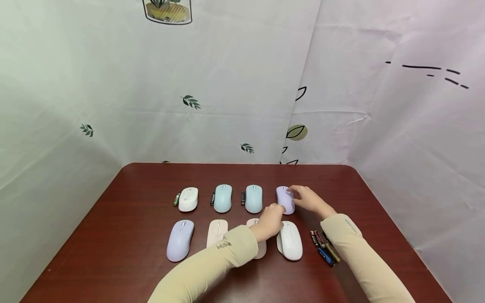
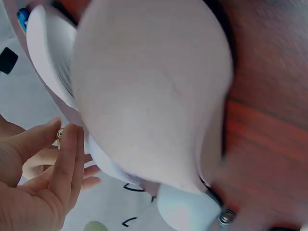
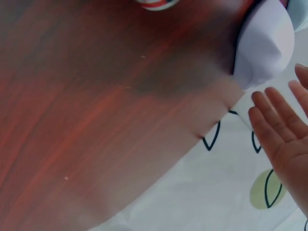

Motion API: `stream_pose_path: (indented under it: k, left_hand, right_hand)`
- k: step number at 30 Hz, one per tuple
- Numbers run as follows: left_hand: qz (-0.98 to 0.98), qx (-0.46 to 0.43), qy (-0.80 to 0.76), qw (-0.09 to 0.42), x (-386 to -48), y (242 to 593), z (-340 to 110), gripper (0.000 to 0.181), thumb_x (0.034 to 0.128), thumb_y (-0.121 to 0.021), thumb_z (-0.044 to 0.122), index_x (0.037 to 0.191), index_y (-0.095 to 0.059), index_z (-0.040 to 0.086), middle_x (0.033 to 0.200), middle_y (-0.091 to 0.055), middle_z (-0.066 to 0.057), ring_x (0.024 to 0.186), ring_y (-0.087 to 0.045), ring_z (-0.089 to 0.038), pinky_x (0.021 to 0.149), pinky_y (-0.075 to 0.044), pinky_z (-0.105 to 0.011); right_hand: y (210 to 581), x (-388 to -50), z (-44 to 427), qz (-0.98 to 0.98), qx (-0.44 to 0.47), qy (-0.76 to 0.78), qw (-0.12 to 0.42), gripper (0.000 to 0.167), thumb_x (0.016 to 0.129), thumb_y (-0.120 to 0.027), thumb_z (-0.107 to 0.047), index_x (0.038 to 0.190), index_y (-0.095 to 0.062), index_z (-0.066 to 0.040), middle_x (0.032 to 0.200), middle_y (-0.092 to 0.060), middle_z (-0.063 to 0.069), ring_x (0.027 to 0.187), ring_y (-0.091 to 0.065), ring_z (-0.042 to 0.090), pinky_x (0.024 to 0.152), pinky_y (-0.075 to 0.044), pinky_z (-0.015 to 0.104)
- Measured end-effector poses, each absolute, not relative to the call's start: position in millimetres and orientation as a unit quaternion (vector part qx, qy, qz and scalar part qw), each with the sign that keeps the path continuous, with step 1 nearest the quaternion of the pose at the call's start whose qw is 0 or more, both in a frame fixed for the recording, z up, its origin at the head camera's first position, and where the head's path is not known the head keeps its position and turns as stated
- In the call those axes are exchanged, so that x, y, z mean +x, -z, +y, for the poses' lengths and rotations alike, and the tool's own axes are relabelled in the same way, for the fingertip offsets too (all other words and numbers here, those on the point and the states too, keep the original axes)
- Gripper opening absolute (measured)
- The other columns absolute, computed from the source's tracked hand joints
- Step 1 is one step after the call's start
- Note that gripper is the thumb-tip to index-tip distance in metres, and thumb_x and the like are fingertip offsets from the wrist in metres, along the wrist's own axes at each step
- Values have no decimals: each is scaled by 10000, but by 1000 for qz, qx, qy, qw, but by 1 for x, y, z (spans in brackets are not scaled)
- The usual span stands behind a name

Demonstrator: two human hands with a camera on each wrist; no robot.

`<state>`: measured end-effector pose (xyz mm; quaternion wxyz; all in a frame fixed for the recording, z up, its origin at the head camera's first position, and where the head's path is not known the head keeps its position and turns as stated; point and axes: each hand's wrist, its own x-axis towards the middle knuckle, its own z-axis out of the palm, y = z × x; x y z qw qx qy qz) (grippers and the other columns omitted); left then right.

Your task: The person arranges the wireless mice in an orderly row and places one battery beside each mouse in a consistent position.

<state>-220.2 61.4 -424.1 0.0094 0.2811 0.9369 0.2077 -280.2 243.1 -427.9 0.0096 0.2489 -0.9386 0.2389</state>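
Observation:
A small battery (image 2: 59, 135), gold at the side, is pinched between the thumb and fingers of my left hand (image 1: 270, 221). That hand is left of a lilac mouse (image 1: 282, 197) in the back row, above the front row. My right hand (image 1: 308, 199) is at the mouse's right side with its fingers extended; in the right wrist view they are close to the lilac mouse (image 3: 267, 45), and contact cannot be told. Below my left forearm, a pinkish mouse (image 1: 260, 252) is partly covered. It fills much of the left wrist view.
Back row: a white mouse (image 1: 188, 199) and two light blue mice (image 1: 222, 198), each with a battery (image 1: 212, 199) at its left. Front row: another lilac mouse (image 1: 180, 240), a pink mouse (image 1: 217, 230) and a white mouse (image 1: 291, 242). Several loose batteries (image 1: 326, 256) lie right, by the right sleeve.

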Motion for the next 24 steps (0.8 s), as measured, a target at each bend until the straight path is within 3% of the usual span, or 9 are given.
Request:
stream_pose_path:
  k: [4, 10, 17, 24]
  left_hand:
    - [937, 273, -217, 30, -228, 424, 58, 387, 743, -739, -22, 1120, -652, -12, 1040, -655, -167, 951, -655, -291, 785, -544, -317]
    - [938, 291, -190, -2, -237, 426, 48, 246, 805, -601, -96, 1025, -674, -15, 967, -677, -136, 944, -643, -257, 782, -535, -293]
    - [937, 309, -164, -24, -245, 427, 46, 131, 755, -651, -70, 858, -686, 3, 824, -677, -107, 860, -654, -249, 728, -530, -299]
    - [938, 309, -156, -22, -252, 422, 49, 131, 707, -776, 21, 793, -677, 22, 755, -670, -74, 799, -664, -219, 687, -525, -254]
  right_hand:
    - [424, -282, 238, -945, 236, -224, 4, 322, 793, -626, 47, 1103, -583, 123, 1084, -627, 272, 995, -596, 397, 830, -478, 489]
    - [421, -286, 227, -951, 225, -212, -5, 350, 791, -641, 15, 1120, -574, 117, 1059, -620, 255, 829, -566, 291, 735, -472, 406]
    - [420, -289, 219, -963, 193, -181, -57, 496, 807, -703, -85, 1234, -523, 92, 1221, -524, 300, 1115, -534, 401, 907, -455, 485]
    - [418, -292, 214, -967, 171, -146, -119, 626, 784, -748, -134, 1316, -473, 51, 1294, -468, 298, 1176, -496, 405, 934, -448, 470]
